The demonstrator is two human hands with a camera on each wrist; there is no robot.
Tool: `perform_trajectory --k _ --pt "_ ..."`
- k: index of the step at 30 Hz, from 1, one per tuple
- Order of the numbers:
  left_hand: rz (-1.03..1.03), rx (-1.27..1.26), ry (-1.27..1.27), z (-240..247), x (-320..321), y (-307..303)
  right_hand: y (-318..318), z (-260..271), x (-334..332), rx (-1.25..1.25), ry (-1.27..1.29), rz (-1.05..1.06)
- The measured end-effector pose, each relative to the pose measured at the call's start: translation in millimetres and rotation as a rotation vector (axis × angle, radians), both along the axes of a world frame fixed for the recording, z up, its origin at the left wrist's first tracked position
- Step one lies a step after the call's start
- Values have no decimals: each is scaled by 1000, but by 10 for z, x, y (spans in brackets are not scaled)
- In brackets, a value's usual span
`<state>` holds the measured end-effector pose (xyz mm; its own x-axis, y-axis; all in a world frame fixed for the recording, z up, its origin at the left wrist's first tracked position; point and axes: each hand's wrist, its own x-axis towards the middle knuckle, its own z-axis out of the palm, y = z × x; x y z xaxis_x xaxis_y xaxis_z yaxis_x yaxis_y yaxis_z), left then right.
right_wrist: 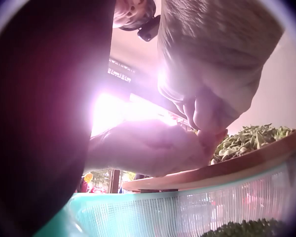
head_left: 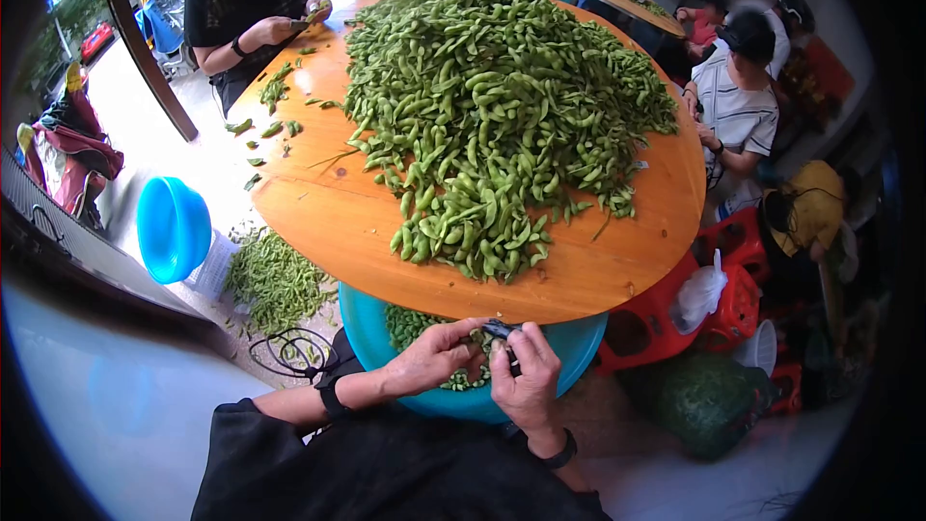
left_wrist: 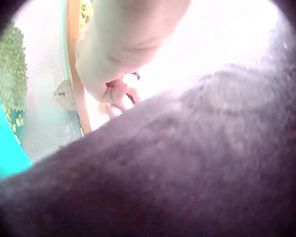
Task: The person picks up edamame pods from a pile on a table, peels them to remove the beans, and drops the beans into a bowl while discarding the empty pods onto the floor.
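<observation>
In the head view my left hand [head_left: 439,359] and right hand [head_left: 526,378] meet at the near edge of the wooden table [head_left: 328,232]. Both pinch a small dark object [head_left: 501,329] between them; what it is cannot be made out. A large heap of green bean pods [head_left: 482,106] covers much of the tabletop. Below the hands, a turquoise tub [head_left: 362,333] holds shelled green beans [head_left: 405,325]. My left hand [left_wrist: 123,49] is overexposed in the left wrist view. The right wrist view has my right hand [right_wrist: 212,69] over my left [right_wrist: 153,148], fingertips touching.
Loose pods [head_left: 275,275] lie on the floor at left, beside a blue basin [head_left: 174,230]. Red stools [head_left: 738,309] and a dark green bag [head_left: 699,400] stand at right. One person [head_left: 251,19] is at the table's far left, another [head_left: 738,96] at its right.
</observation>
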<state>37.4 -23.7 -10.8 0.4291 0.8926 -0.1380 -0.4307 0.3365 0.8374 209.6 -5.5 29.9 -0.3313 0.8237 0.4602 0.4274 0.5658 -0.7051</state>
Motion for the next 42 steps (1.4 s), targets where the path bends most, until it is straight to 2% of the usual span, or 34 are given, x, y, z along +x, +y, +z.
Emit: perform_trajectory --k 1,3,5,6,8,9,11,13,14,16,19,25,29,31,32,35,37,39,41,42 --pt "-53 117 222 68 -13 -2 3 36 22 -28 6 -29" --pt "-78 218 487 175 -27 -31 9 51 165 -73 17 -109" --pt "-107 700 631 -72 -108 -69 2 128 435 -100 7 -222" --pt "-104 695 634 -48 -172 -73 7 126 640 -83 -18 -293" --pt "-217 882 655 83 -330 -21 -14 191 1086 -119 -88 -388" --pt "-148 814 672 144 -410 -16 -51 256 1302 -174 -133 -413" --pt "33 705 821 388 -594 47 -115 239 1739 -207 -404 -454" --pt "330 723 1096 430 -704 197 -120 374 1623 -219 -417 -522" --pt "335 723 1099 432 -740 291 -104 361 1613 -212 -416 -530" --pt "539 740 1386 386 -763 476 -71 354 1512 -188 -420 -518" --pt "634 791 1442 273 -735 600 7 323 1228 -175 -354 -416" --pt "675 619 1383 258 -769 689 93 200 730 -149 -253 -221" --pt "664 643 1332 259 -825 717 75 144 511 -164 -182 -125" --pt "733 717 1124 277 -816 654 69 135 444 -169 -144 -91" --pt "726 719 1120 321 -790 590 65 113 417 -171 -145 -98" --pt "452 444 619 315 -663 333 20 78 293 -451 135 -47" --pt "257 197 271 428 -437 162 8 110 205 -772 397 44" --pt "188 238 105 328 -224 56 32 134 140 -812 489 93" --pt "202 238 126 267 -139 42 71 142 131 -1019 600 252" --pt "229 300 222 248 -120 39 69 174 108 -1043 615 255"
